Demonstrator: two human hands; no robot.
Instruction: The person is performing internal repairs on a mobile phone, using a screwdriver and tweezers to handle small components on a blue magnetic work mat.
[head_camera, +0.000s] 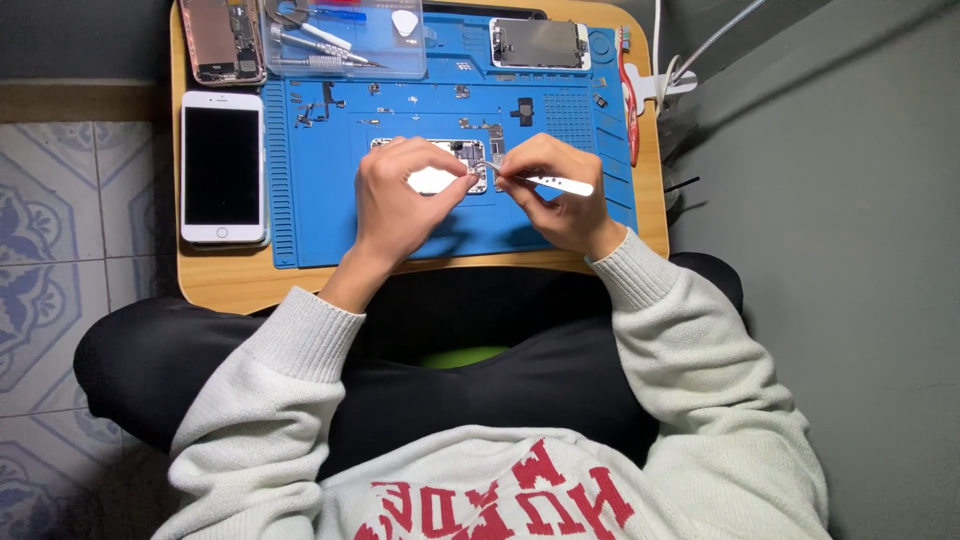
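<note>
Pinching a pair of silver tweezers (545, 181) between thumb and fingers, the right hand (560, 195) is working their tips at the right end of an opened phone chassis (440, 165), which is lying near the middle of a blue repair mat (320, 215). Fingers of the left hand (400, 195) are curling closed over the chassis, steadying it on the mat. Small screws and dark parts are sitting scattered across the mat's upper half. A white smartphone (222, 167) with a dark screen is resting face up along the left edge of the wooden desk (215, 285), just beside the mat. A second stripped phone body (220, 40) is occupying the desk's far left corner, next to a clear plastic tray (345, 40) holding tools. A detached screen assembly (538, 43) is lying at the mat's far edge, with a red-handled brush (628, 95) along its right edge.
</note>
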